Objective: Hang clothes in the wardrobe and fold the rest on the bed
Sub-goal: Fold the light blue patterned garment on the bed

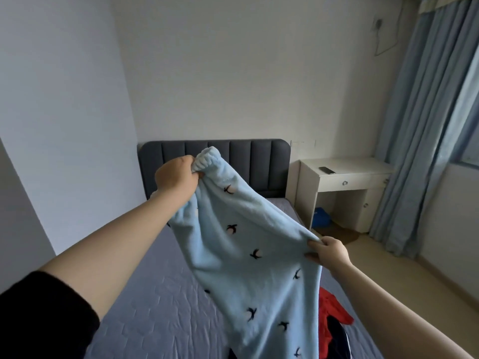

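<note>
A light blue fleece garment (248,265) with small dark bird prints hangs in the air over the bed (160,301). My left hand (177,178) grips its gathered elastic edge up high, in front of the headboard. My right hand (329,251) pinches the other side of the same garment, lower and to the right. The cloth stretches slanted between both hands and its lower part drops out of view. A red garment (330,312) and a dark one (337,338) lie on the bed's right edge, partly hidden behind the blue cloth.
The bed has a grey-purple quilted cover and a dark grey padded headboard (261,161). A white desk (344,182) with a dark remote (327,170) stands right of the bed, a blue bag (320,218) under it. Blue curtains (425,130) hang at right.
</note>
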The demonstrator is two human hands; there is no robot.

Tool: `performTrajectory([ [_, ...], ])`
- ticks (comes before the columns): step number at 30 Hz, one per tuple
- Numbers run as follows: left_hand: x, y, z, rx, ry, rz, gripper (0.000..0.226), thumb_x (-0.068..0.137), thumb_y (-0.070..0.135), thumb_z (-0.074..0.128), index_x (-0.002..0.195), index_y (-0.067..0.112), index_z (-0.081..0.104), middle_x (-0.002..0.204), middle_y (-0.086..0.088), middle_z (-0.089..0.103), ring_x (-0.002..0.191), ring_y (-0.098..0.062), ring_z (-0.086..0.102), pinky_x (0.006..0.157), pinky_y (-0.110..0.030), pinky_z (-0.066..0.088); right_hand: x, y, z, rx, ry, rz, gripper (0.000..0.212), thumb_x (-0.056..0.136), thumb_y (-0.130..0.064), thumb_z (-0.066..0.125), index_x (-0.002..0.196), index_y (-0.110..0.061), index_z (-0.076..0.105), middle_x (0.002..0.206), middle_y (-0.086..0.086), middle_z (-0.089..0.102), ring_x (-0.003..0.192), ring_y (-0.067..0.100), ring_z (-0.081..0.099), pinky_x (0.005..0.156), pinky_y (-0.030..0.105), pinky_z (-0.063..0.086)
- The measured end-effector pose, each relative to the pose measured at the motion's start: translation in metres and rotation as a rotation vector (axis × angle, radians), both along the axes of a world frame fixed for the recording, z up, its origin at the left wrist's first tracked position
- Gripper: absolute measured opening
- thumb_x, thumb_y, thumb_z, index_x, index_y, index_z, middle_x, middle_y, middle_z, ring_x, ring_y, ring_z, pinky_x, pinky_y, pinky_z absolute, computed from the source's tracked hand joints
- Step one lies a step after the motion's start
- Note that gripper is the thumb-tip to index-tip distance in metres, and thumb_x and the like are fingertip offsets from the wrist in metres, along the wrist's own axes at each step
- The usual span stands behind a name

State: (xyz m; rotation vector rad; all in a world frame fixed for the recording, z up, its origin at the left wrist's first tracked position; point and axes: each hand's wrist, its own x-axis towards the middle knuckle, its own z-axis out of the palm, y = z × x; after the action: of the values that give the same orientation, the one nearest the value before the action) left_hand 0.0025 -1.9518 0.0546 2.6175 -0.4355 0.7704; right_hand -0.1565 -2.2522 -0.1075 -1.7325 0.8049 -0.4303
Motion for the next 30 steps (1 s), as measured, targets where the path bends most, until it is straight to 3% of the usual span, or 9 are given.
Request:
performTrajectory([
  [3,0.02,-0.027,0.007,-0.025,-0.036,0.013,0.023,0.093,0.025,0.046,0.104,0.018,0.066,0.089,-0.007,0.067,0.077,-0.028,0.058,0.06,-0.031,0.039,0.026,-0.029,0.015,-0.079,-0.036,-0.041,0.012,0.087,-0.009,0.066,0.078,-0.003,0.063,0.07,0.011,0.063,0.07,0.028,0.067,0.078,0.048,0.058],
  [8,0.026,-0.04,0.024,-0.135,-0.13,-0.037,0.024,0.092,0.029,0.052,0.111,0.021,0.065,0.096,-0.009,0.068,0.09,-0.033,0.062,0.066,-0.033,0.043,0.042,-0.058,0.055,-0.211,-0.104,-0.089,0.011,0.087,-0.016,0.065,0.077,-0.01,0.063,0.069,0.006,0.066,0.075,0.029,0.066,0.074,0.041,0.054],
  [12,0.009,-0.026,0.04,-0.21,-0.187,-0.156,0.018,0.086,0.027,0.06,0.1,0.017,0.068,0.083,-0.013,0.065,0.081,-0.034,0.06,0.066,-0.039,0.051,0.031,-0.058,0.069,-0.308,-0.137,-0.115,0.011,0.086,-0.015,0.064,0.076,-0.014,0.061,0.068,0.001,0.062,0.071,0.024,0.057,0.064,0.033,0.046],
  [16,-0.014,0.01,0.026,-0.257,-0.191,-0.322,0.008,0.082,0.017,0.065,0.084,0.01,0.067,0.072,-0.005,0.063,0.069,-0.024,0.057,0.06,-0.028,0.037,0.012,-0.031,0.053,-0.323,-0.127,-0.086,0.013,0.086,-0.016,0.064,0.074,-0.016,0.059,0.066,0.001,0.061,0.066,0.022,0.054,0.062,0.031,0.043],
  [20,-0.041,0.066,-0.03,-0.274,0.017,-0.386,0.011,0.084,0.02,0.065,0.095,0.017,0.065,0.075,0.008,0.062,0.072,-0.017,0.055,0.083,-0.036,0.042,-0.009,0.014,-0.002,-0.323,-0.021,-0.017,0.009,0.084,-0.019,0.067,0.077,-0.016,0.062,0.075,0.009,0.064,0.075,0.027,0.058,0.073,0.041,0.049],
  [24,-0.068,0.117,-0.105,-0.227,0.147,-0.403,0.009,0.085,0.019,0.062,0.094,0.021,0.063,0.085,0.007,0.064,0.083,-0.02,0.057,0.074,-0.027,0.041,-0.04,0.073,-0.09,-0.273,0.127,0.033,0.026,0.084,-0.015,0.065,0.062,-0.023,0.053,0.067,0.006,0.059,0.071,0.028,0.055,0.067,0.038,0.045],
  [27,-0.094,0.154,-0.163,-0.184,0.239,-0.431,0.016,0.083,0.009,0.063,0.091,0.023,0.063,0.083,0.01,0.059,0.083,-0.014,0.055,0.068,-0.019,0.038,-0.07,0.118,-0.167,-0.184,0.262,0.096,0.013,0.086,-0.014,0.066,0.073,-0.013,0.062,0.071,0.011,0.063,0.072,0.027,0.059,0.069,0.041,0.048],
  [30,-0.119,0.191,-0.232,-0.123,0.385,-0.441,0.014,0.081,0.008,0.066,0.089,0.019,0.065,0.08,0.01,0.058,0.08,-0.014,0.054,0.065,-0.021,0.039,-0.105,0.17,-0.25,-0.126,0.407,0.196,0.012,0.088,-0.013,0.064,0.079,-0.004,0.066,0.073,0.012,0.063,0.071,0.025,0.057,0.068,0.037,0.046],
])
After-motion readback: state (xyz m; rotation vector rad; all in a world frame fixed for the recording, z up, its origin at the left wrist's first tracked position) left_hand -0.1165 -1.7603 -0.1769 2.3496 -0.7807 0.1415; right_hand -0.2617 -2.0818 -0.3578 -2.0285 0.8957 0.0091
